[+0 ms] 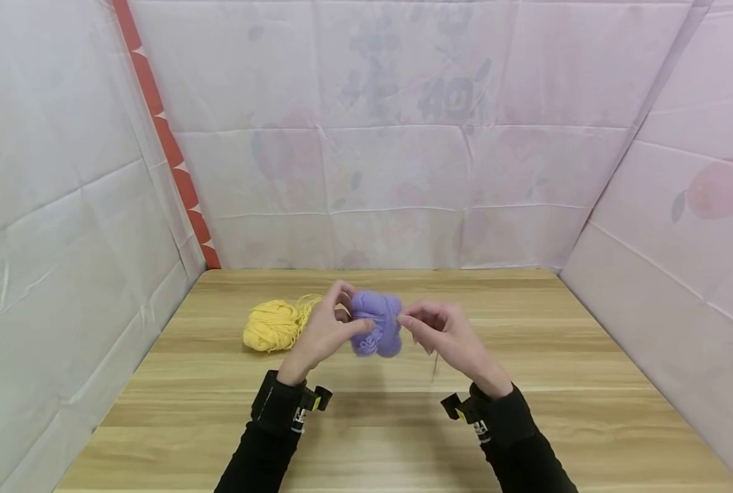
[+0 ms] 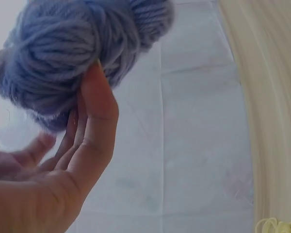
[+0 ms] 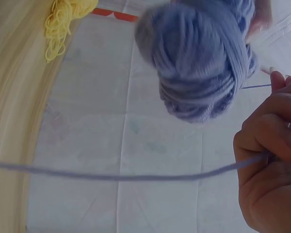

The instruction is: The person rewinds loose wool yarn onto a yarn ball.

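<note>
A ball of purple yarn (image 1: pixel 375 325) is held up off the table by my left hand (image 1: pixel 328 330), its thumb on the near side and fingers round the left side. In the left wrist view, the fingers (image 2: pixel 98 107) curl against the wound strands of the yarn ball (image 2: pixel 58 58). My right hand (image 1: pixel 443 332) pinches a purple strand just right of the ball. In the right wrist view, a short stretch of strand runs from the yarn ball (image 3: pixel 196 63) to the right hand (image 3: pixel 274 150), and a loose length of yarn (image 3: pixel 136 177) trails out leftward from its curled fingers.
A yellow yarn ball (image 1: pixel 270 326) with loose loops lies on the wooden table (image 1: pixel 366 424), left of my left hand. White patterned sheets (image 1: pixel 391 171) hang behind the table and on both sides. A red strip (image 1: pixel 169 144) runs down the back left corner.
</note>
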Demonstrator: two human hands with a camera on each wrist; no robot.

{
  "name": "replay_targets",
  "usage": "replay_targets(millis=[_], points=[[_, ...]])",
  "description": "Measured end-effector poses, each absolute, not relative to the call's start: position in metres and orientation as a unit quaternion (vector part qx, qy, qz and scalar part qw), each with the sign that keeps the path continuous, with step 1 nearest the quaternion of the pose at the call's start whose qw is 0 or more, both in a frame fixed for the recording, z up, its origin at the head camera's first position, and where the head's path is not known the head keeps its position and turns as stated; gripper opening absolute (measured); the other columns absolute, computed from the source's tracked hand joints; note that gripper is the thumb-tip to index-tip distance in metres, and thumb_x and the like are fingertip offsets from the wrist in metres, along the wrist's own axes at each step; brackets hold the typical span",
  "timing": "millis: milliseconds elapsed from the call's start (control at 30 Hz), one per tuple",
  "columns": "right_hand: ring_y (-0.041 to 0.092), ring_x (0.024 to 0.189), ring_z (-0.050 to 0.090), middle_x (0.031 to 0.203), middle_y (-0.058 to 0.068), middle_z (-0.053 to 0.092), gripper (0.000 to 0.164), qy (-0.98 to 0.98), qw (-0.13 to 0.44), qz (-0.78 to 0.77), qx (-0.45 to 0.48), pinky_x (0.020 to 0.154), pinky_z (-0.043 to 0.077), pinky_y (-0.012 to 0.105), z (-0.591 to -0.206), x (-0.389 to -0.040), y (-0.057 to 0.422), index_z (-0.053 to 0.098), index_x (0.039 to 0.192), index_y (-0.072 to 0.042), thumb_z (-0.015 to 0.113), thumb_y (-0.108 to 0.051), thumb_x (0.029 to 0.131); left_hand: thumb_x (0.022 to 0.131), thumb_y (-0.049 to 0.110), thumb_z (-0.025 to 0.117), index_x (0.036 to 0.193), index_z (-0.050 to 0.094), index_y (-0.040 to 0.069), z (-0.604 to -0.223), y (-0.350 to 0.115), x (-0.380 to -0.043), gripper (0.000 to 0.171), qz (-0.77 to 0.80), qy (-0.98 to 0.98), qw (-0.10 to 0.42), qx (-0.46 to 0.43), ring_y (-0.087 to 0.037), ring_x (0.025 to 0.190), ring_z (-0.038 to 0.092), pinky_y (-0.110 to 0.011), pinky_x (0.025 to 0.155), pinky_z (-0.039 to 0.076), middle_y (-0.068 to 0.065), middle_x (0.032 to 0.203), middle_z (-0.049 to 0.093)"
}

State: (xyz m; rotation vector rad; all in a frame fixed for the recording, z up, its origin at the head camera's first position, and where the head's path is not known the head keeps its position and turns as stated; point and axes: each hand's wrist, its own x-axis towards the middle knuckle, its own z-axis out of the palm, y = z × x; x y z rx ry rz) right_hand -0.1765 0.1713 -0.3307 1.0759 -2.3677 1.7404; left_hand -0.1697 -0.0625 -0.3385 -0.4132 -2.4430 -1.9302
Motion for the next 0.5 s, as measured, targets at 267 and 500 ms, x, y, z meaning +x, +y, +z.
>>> replay_targets(millis=[267,500], points=[[0.009,0.050,0.045,0.065,0.007,0.053,0.013,-0.764,-0.022,0.537,0.356,0.042,0.041,0.025,-0.3300,-0.1713,0.1646,0.070,0.099,-0.005,0.060,-0.011,0.095,0.083,0.009,0.072,0.114,0.043,0.009,-0.3383,-0.0626,-0.1700,0.043,-0.692,-0.715,0.044,-0.088,-0.023,0.087,0.068,-0.037,0.072,0.059,-0.012,0.104,0.051],[0.012,0.051,0.048,0.066,0.010,0.054,0.011,-0.758,-0.025,0.532,0.377,0.041,0.042,0.025,-0.3315,-0.1711,0.1619,0.072,0.097,-0.009,0.062,-0.008,0.093,0.086,0.009,0.069,0.116,0.040,0.009,-0.3351,-0.0644,-0.1695,0.042,-0.742,-0.663,0.055,-0.084,-0.020,0.091,0.064,-0.035,0.075,0.059,-0.011,0.112,0.052]])
